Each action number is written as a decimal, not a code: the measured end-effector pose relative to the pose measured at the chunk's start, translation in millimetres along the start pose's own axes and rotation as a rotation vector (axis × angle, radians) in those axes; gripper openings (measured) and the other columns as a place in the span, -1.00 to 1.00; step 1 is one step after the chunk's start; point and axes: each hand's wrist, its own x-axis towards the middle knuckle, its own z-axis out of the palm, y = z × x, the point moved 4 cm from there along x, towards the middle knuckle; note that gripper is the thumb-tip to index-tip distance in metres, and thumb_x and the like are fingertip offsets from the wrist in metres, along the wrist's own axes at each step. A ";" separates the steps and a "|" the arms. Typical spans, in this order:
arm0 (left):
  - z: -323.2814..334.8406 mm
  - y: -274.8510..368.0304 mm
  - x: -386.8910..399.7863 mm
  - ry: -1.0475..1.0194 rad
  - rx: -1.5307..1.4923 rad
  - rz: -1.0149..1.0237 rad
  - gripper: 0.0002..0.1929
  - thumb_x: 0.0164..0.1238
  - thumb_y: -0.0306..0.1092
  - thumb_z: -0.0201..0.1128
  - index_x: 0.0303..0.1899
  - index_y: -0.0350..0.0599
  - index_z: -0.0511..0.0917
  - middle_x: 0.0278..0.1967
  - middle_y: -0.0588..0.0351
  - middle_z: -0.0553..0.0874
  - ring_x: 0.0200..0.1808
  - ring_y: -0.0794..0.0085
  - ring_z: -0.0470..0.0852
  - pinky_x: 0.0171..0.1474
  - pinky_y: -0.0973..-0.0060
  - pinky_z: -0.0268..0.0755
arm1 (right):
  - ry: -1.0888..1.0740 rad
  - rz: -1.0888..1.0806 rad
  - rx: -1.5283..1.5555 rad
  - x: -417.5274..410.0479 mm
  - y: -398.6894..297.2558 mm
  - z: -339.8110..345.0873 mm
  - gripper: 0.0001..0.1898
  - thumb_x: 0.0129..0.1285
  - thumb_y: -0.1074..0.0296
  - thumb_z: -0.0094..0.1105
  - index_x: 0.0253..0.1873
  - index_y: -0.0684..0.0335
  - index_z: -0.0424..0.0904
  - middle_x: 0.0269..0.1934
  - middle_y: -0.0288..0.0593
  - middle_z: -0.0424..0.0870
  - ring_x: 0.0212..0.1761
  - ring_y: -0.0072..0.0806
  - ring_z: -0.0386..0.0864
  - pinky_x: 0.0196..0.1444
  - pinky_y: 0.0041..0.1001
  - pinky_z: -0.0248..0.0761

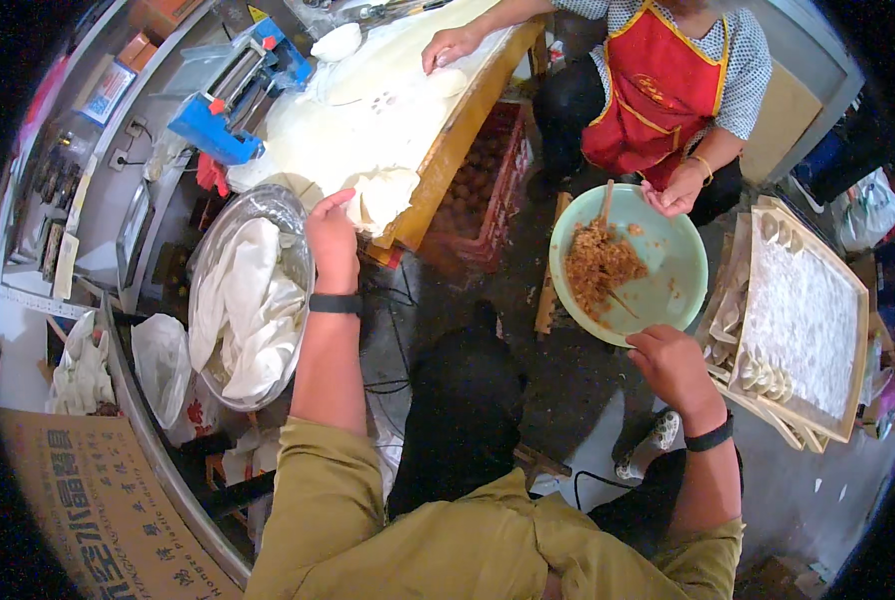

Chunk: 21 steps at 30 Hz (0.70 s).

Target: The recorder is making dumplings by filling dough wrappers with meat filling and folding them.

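My left hand (333, 241) is at the near corner of the floured wooden table, its fingertips against a crumpled pale cloth or dough sheet (382, 199); whether they grip it is unclear. Just left of that wrist, a metal basin (303, 225) holds a bunched white cloth (249, 300). With its fingers curled at the rim of a pale green bowl (676, 251), my right hand (669, 364) covers the contact point. Brown minced filling (605, 262) lies in the bowl's left half, with a wooden stick (608, 202) standing in it. Small dough rounds (453, 82) rest on the table.
Opposite, a co-worker in a red apron (654, 82) has one hand over the table, the other over the bowl. A wooden-framed tray (807, 322) with dumplings stands right. A blue dough-rolling machine (215, 127) sits upper left. A red crate (485, 202) is under the table.
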 end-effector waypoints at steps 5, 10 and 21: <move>17.0 -5.6 -6.4 0.022 -0.446 -0.200 -0.72 0.35 -0.52 0.11 0.02 -0.41 0.63 -0.14 -0.09 0.73 -0.13 0.37 0.67 0.00 0.48 0.48 | 0.001 0.005 -0.014 -2.6 1.6 -1.4 -0.82 0.26 0.32 0.28 -0.08 0.20 0.70 -0.22 -0.04 0.68 -0.09 -0.02 0.64 -0.04 -0.14 0.55; 13.4 -18.6 -7.5 0.021 -0.035 -0.017 -0.65 0.37 -0.48 0.15 0.15 -0.41 0.53 -0.01 -0.13 0.68 -0.05 0.30 0.65 0.10 0.41 0.46 | -0.016 0.018 -0.029 -3.7 2.3 1.0 -0.80 0.26 0.30 0.29 -0.05 0.20 0.70 -0.21 -0.05 0.68 -0.09 -0.03 0.64 -0.02 -0.14 0.56; 3.0 -5.9 -11.5 0.100 -0.820 -0.277 -0.78 0.49 -0.50 0.02 0.09 -0.08 0.39 -0.11 0.02 0.62 -0.25 0.31 0.62 -0.33 0.48 0.48 | 0.020 -0.017 -0.034 -4.6 3.7 3.4 -0.80 0.24 0.29 0.33 -0.09 0.18 0.72 -0.24 -0.06 0.69 -0.11 -0.05 0.66 -0.07 -0.15 0.58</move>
